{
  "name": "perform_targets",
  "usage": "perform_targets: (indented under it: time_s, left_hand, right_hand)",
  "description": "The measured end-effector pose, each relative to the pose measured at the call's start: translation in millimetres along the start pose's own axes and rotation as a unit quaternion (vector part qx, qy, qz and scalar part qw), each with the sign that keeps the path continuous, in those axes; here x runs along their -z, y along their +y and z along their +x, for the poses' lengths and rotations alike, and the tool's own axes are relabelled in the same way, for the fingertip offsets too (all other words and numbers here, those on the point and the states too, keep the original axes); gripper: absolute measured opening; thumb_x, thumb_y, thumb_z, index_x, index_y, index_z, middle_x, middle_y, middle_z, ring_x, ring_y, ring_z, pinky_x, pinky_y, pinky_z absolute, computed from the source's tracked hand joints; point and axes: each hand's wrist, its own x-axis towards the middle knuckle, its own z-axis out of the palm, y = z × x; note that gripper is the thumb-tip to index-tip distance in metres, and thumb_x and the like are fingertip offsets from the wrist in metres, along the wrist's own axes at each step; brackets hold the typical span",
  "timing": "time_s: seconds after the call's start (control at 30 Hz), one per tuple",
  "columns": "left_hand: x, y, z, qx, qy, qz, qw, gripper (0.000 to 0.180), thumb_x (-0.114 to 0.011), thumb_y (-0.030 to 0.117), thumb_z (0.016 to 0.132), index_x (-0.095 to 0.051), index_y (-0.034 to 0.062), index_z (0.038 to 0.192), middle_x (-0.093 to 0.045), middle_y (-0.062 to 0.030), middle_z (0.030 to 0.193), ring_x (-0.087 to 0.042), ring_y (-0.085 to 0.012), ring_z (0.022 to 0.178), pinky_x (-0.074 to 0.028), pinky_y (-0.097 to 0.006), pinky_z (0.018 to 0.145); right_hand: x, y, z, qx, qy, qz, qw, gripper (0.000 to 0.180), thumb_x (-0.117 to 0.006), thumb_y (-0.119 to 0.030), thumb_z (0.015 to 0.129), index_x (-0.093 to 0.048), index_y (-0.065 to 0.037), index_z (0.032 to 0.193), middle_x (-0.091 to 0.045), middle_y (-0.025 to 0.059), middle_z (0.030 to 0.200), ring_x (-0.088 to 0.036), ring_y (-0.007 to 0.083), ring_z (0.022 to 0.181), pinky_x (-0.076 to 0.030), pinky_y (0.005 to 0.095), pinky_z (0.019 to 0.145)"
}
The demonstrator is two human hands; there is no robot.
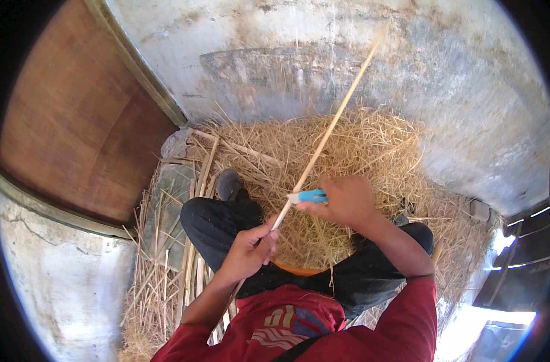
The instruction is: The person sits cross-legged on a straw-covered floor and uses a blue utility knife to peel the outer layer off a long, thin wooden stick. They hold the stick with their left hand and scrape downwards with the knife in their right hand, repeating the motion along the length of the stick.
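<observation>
A long, pale strip that looks like split bamboo (pixel 338 114) slants from my lap up toward the wall. My left hand (pixel 249 250) is closed around its lower part, and the end runs on below that hand past my forearm. My right hand (pixel 349 199) grips a utility knife with a light blue handle (pixel 313 196). The knife's tip touches the strip a short way above my left hand. How far the blade extends cannot be made out.
Dry straw (pixel 371 142) covers the floor around my crossed legs. Several split strips (pixel 199 181) lie at my left, beside a grey slab (pixel 172 181). A stained wall (pixel 275 78) rises in front; a brown wooden panel (pixel 76 120) stands at the left.
</observation>
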Motion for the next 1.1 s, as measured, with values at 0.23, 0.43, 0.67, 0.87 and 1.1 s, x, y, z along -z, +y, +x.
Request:
perform_targets:
  time_s: [0.23,0.43,0.67,0.87,1.1]
  left_hand:
    - [-5,-3,-24,-0.133,0.027,0.19,0.972,0.035,-0.05,0.007,0.095,-0.052,0.0012,0.129,-0.049,-0.0049,0.062,-0.047,-0.0082,0.053,-0.04,-0.023,0.052]
    - [-16,-7,-39,-0.171,0.078,0.264,0.946,0.036,-0.057,-0.002,0.086,-0.055,-0.0051,0.122,-0.054,-0.0172,0.067,-0.052,-0.0228,0.053,-0.043,-0.028,0.053]
    - [-16,-19,-44,-0.042,0.058,0.11,0.991,0.035,-0.053,0.002,0.091,-0.053,-0.0039,0.125,-0.044,-0.0076,0.063,-0.044,-0.0076,0.056,-0.039,-0.023,0.053]
    - [-16,-21,-41,-0.095,0.071,0.145,0.982,0.032,-0.052,0.001,0.091,-0.054,-0.0038,0.123,-0.042,-0.0084,0.063,-0.041,-0.0076,0.056,-0.038,-0.023,0.053]
    - [-19,-15,-52,-0.106,0.051,0.21,0.971,0.022,-0.054,-0.003,0.088,-0.059,-0.0093,0.108,-0.052,-0.0199,0.067,-0.053,-0.0233,0.052,-0.042,-0.028,0.054]
  right_hand:
    - [-10,10,1,-0.026,-0.014,-0.022,0.999,0.067,-0.052,-0.073,0.076,-0.057,-0.007,0.066,-0.05,0.0097,0.046,-0.056,0.029,0.041,-0.044,0.0406,0.041]
    - [-36,12,-8,-0.015,-0.041,-0.054,0.998,0.07,-0.047,-0.074,0.079,-0.059,-0.006,0.068,-0.052,0.0131,0.046,-0.057,0.0313,0.044,-0.044,0.0415,0.042]
    - [-57,-8,-31,0.041,-0.064,0.068,0.995,0.068,-0.048,-0.071,0.08,-0.06,-0.006,0.067,-0.052,0.0122,0.047,-0.057,0.0317,0.044,-0.044,0.0425,0.043]
    - [-47,12,-14,0.026,-0.051,0.057,0.997,0.065,-0.05,-0.07,0.08,-0.06,-0.007,0.065,-0.052,0.0113,0.048,-0.057,0.0313,0.045,-0.045,0.0424,0.045]
    - [-51,61,4,-0.107,-0.048,0.01,0.993,0.07,-0.045,-0.073,0.08,-0.062,-0.006,0.069,-0.058,0.0137,0.055,-0.06,0.0318,0.05,-0.047,0.0453,0.049]
